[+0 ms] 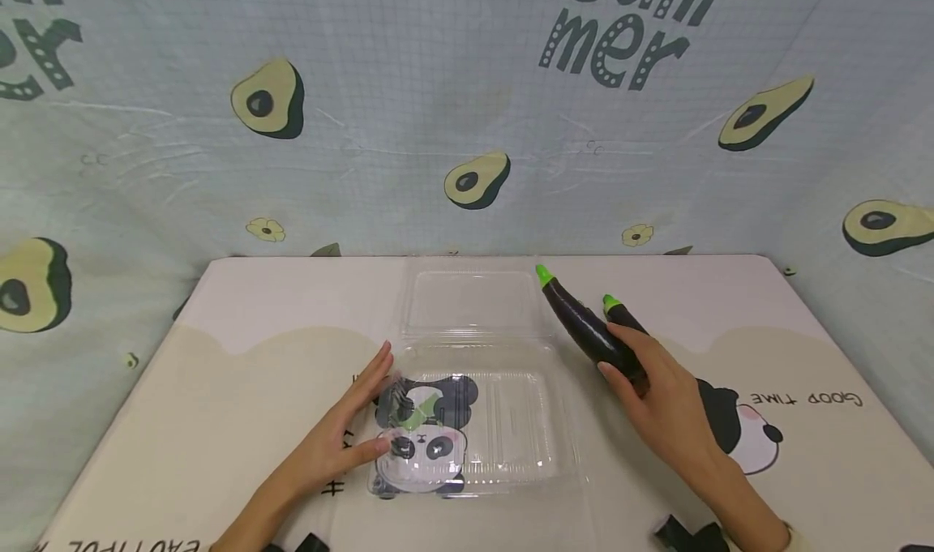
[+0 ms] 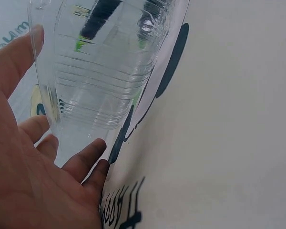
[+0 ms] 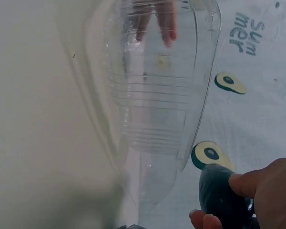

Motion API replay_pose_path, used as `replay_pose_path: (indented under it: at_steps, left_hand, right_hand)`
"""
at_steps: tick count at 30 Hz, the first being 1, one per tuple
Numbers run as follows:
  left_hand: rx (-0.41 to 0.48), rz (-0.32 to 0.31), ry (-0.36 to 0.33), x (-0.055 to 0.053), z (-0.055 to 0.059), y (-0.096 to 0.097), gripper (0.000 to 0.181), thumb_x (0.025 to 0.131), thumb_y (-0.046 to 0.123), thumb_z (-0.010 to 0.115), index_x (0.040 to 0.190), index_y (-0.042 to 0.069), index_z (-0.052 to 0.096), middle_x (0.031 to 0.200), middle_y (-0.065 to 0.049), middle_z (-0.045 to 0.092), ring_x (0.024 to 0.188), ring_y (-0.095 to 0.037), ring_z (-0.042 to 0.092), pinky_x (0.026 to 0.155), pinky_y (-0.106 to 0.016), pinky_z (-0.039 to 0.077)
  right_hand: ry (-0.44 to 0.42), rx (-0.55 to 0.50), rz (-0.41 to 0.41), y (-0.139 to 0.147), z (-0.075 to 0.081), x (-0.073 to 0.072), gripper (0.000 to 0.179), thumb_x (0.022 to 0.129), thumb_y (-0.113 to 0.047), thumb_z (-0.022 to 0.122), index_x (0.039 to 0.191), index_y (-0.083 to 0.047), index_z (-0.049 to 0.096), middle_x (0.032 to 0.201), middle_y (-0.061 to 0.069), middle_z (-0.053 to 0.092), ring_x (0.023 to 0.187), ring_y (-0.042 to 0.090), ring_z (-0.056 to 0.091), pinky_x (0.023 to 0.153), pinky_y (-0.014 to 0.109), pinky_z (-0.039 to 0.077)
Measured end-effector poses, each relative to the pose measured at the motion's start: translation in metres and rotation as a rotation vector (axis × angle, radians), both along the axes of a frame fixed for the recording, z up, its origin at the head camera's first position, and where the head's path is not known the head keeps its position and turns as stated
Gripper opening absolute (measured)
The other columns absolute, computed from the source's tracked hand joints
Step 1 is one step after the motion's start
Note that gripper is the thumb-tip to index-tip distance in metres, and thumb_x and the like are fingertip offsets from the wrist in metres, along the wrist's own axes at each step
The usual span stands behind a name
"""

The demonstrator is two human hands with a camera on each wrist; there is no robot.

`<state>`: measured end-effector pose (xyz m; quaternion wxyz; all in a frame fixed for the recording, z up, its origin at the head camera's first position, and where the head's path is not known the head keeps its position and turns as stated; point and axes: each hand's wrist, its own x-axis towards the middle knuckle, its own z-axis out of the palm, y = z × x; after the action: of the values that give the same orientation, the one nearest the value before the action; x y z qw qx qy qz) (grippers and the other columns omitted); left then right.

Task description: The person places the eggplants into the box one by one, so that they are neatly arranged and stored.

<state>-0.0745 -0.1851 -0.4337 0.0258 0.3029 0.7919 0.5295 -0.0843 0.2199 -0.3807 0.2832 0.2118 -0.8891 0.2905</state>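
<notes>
A clear plastic clamshell box (image 1: 511, 422) lies open on the table, its lid (image 1: 474, 301) folded back on the far side. My left hand (image 1: 350, 434) is at the box's left edge with fingers spread; in the left wrist view the thumb and fingertips lie right at the rim (image 2: 40, 90). To the right of the box, my right hand (image 1: 660, 406) grips a dark, glossy eggplant (image 1: 587, 325) by its thick end, the green stem tip pointing away. Just behind it shows a second eggplant (image 1: 625, 315) with a green tip, partly hidden by the hand.
The pale table mat (image 1: 241, 406) carries panda drawings and lettering, one panda visible through the box. A curtain (image 1: 379, 171) printed with avocados hangs behind the table. Black objects (image 1: 689, 533) sit at the near edge, close to the right forearm.
</notes>
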Motion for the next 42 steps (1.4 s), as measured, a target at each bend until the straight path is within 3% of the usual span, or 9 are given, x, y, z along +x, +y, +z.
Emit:
replay_pose_path:
  at_steps: [7, 14, 18, 26, 42]
  left_hand:
    - [0.006, -0.007, 0.001, 0.0, 0.0, -0.001, 0.088, 0.081, 0.005, 0.068, 0.153, 0.007, 0.018, 0.16, -0.006, 0.003, 0.136, -0.031, 0.035, 0.11, -0.021, 0.013]
    - [0.008, -0.01, -0.001, -0.001, 0.0, -0.001, 0.088, 0.081, 0.004, 0.068, 0.153, 0.006, 0.017, 0.16, -0.005, 0.003, 0.136, -0.031, 0.034, 0.11, -0.02, 0.012]
    - [0.013, -0.015, -0.009, -0.001, 0.0, -0.001, 0.088, 0.082, 0.003, 0.068, 0.153, 0.007, 0.017, 0.161, -0.005, 0.002, 0.137, -0.031, 0.034, 0.11, -0.02, 0.012]
    - [0.009, -0.005, -0.025, 0.0, 0.0, 0.0, 0.088, 0.082, 0.005, 0.068, 0.154, 0.011, 0.017, 0.161, -0.003, 0.003, 0.137, -0.031, 0.034, 0.109, -0.022, 0.013]
    - [0.005, 0.002, -0.035, -0.001, 0.001, 0.001, 0.087, 0.082, 0.006, 0.067, 0.154, 0.01, 0.017, 0.161, -0.003, 0.004, 0.135, -0.033, 0.035, 0.109, -0.024, 0.014]
  right_hand:
    - [-0.046, 0.014, 0.109, -0.005, 0.005, -0.003, 0.068, 0.073, 0.0, 0.08, 0.134, -0.012, 0.054, 0.117, 0.003, 0.06, 0.067, 0.004, 0.051, 0.056, 0.016, 0.044]
    - [-0.097, 0.02, 0.239, -0.011, 0.009, -0.013, 0.063, 0.078, -0.001, 0.076, 0.135, -0.012, 0.052, 0.124, 0.004, 0.059, 0.071, 0.004, 0.056, 0.058, 0.017, 0.048]
    - [-0.121, 0.018, 0.275, -0.015, 0.007, -0.016, 0.06, 0.079, -0.004, 0.076, 0.134, -0.013, 0.053, 0.123, 0.003, 0.059, 0.068, 0.003, 0.054, 0.058, 0.015, 0.046]
    - [-0.148, 0.066, 0.317, -0.019, 0.007, -0.02, 0.06, 0.079, -0.008, 0.077, 0.134, -0.015, 0.054, 0.124, 0.004, 0.059, 0.069, 0.002, 0.054, 0.052, 0.024, 0.05]
    - [-0.117, 0.096, 0.467, -0.032, 0.01, -0.031, 0.054, 0.082, -0.013, 0.075, 0.132, -0.012, 0.055, 0.128, 0.005, 0.059, 0.079, 0.004, 0.059, 0.061, 0.015, 0.049]
